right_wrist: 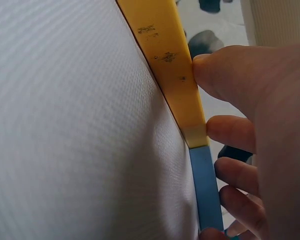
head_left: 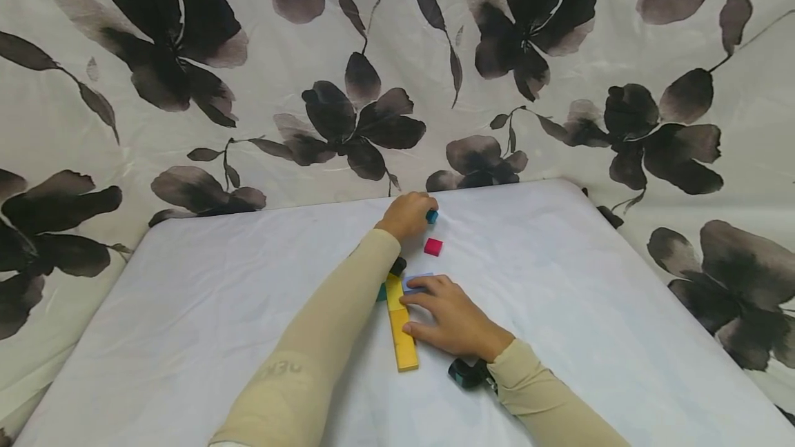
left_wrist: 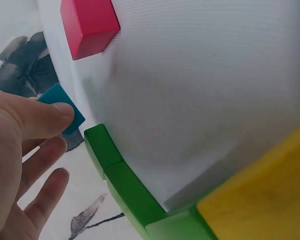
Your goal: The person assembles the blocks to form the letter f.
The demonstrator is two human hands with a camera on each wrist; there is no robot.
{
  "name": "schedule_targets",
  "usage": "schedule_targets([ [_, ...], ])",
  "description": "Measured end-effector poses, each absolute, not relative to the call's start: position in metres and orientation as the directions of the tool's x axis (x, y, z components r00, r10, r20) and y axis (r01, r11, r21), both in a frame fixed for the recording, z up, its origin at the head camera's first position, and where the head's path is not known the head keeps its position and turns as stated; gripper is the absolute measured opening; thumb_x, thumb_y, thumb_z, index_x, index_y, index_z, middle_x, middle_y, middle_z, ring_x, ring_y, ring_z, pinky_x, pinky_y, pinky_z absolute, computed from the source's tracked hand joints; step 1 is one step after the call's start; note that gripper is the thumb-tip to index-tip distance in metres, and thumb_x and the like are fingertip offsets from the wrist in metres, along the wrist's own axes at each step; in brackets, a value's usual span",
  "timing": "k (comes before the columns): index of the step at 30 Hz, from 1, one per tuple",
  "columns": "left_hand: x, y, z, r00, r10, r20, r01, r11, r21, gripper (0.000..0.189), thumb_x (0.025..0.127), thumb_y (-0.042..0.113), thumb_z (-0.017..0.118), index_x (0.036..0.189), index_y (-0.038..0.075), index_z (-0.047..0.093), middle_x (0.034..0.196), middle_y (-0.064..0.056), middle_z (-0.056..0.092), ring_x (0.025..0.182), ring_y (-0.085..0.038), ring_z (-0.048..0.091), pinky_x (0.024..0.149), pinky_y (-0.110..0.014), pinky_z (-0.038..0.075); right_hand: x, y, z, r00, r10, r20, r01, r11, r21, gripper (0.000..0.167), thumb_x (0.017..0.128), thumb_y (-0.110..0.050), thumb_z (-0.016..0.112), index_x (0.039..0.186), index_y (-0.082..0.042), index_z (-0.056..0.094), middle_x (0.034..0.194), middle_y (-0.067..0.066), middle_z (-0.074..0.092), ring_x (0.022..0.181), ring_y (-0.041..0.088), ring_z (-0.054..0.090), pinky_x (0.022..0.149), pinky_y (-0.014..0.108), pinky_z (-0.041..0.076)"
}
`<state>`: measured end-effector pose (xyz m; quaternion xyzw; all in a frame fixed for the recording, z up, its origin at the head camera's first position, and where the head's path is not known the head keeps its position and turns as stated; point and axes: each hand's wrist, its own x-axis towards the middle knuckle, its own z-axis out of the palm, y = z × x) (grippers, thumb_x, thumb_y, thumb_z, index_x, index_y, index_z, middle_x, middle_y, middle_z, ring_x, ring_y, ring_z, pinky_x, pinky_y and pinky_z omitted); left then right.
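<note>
My left hand (head_left: 408,216) is at the far part of the table, where its thumb and fingers pinch a small teal block (left_wrist: 76,117). A red block (head_left: 433,247) lies just nearer than that hand. My right hand (head_left: 452,316) lies over a line of yellow blocks (head_left: 400,323), its thumb and fingertips touching their side and top edge, as the right wrist view shows. Under its outer fingers sits a blue block (right_wrist: 207,187), end to end with the yellow. Green blocks (left_wrist: 130,192) join the yellow at its other side; in the head view the left sleeve hides most of them.
A white cloth covers the table (head_left: 590,281). Behind it hangs a floral sheet (head_left: 385,33). A black wrist camera (head_left: 467,374) sits by my right wrist, and another dark one (head_left: 398,266) shows beside the left sleeve.
</note>
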<state>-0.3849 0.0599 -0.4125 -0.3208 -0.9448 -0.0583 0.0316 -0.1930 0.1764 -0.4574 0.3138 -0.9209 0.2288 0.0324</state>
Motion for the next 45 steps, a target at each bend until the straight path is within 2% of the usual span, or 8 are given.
schedule_targets([
  [6, -0.387, 0.063, -0.414, -0.778, 0.621, 0.099, 0.62, 0.783, -0.043, 0.032, 0.093, 0.01, 0.067, 0.124, 0.018, 0.071, 0.119, -0.002, 0.068, 0.109, -0.022, 0.062, 0.098, -0.041, 0.049, -0.194, 0.175, -0.459, -0.792, -0.571, 0.217, -0.606, 0.69, -0.396, 0.043, 0.095, -0.049, 0.064, 0.129, -0.024, 0.068, 0.143, 0.0, 0.051, 0.129, 0.019, 0.043, 0.107, 0.045, 0.038],
  [12, -0.387, 0.065, -0.418, -0.809, 0.584, 0.067, 0.578, 0.811, -0.086, 0.033, 0.094, 0.014, 0.068, 0.127, 0.02, 0.069, 0.123, -0.001, 0.067, 0.114, -0.022, 0.059, 0.103, -0.044, 0.044, -0.195, 0.173, -0.46, -0.785, -0.575, 0.229, -0.615, 0.683, -0.392, 0.042, 0.095, -0.049, 0.065, 0.128, -0.024, 0.069, 0.142, 0.0, 0.051, 0.127, 0.019, 0.044, 0.106, 0.043, 0.04],
  [17, -0.389, 0.068, -0.421, -0.811, 0.58, 0.073, 0.573, 0.814, -0.095, 0.034, 0.094, 0.014, 0.068, 0.127, 0.02, 0.069, 0.123, -0.002, 0.067, 0.115, -0.023, 0.059, 0.104, -0.046, 0.043, -0.195, 0.174, -0.46, -0.791, -0.571, 0.221, -0.608, 0.691, -0.391, 0.041, 0.095, -0.049, 0.065, 0.127, -0.025, 0.069, 0.141, -0.001, 0.051, 0.127, 0.018, 0.043, 0.105, 0.042, 0.04],
  [30, -0.39, 0.071, -0.423, -0.83, 0.556, 0.039, 0.556, 0.831, -0.015, 0.035, 0.094, 0.014, 0.067, 0.129, 0.021, 0.069, 0.125, -0.006, 0.065, 0.117, -0.026, 0.058, 0.105, -0.05, 0.042, -0.195, 0.177, -0.46, -0.8, -0.562, 0.212, -0.596, 0.699, -0.395, 0.041, 0.094, -0.05, 0.065, 0.128, -0.026, 0.069, 0.141, -0.002, 0.051, 0.128, 0.018, 0.043, 0.106, 0.042, 0.039],
  [36, -0.392, 0.068, -0.426, -0.856, 0.513, 0.06, 0.517, 0.852, 0.09, 0.041, 0.092, 0.012, 0.067, 0.132, 0.022, 0.067, 0.129, -0.007, 0.064, 0.122, -0.028, 0.056, 0.106, -0.051, 0.041, -0.194, 0.178, -0.458, -0.789, -0.567, 0.237, -0.612, 0.689, -0.388, 0.04, 0.095, -0.047, 0.066, 0.126, -0.024, 0.069, 0.14, 0.0, 0.052, 0.127, 0.02, 0.044, 0.105, 0.044, 0.04],
  [45, -0.394, 0.065, -0.428, -0.875, 0.48, 0.059, 0.484, 0.865, 0.134, 0.038, 0.092, 0.034, 0.072, 0.127, 0.02, 0.07, 0.129, -0.006, 0.064, 0.122, -0.026, 0.056, 0.105, -0.05, 0.041, -0.193, 0.178, -0.456, -0.794, -0.564, 0.225, -0.604, 0.694, -0.391, 0.039, 0.094, -0.046, 0.067, 0.126, -0.024, 0.069, 0.141, 0.001, 0.052, 0.128, 0.02, 0.043, 0.106, 0.043, 0.039],
])
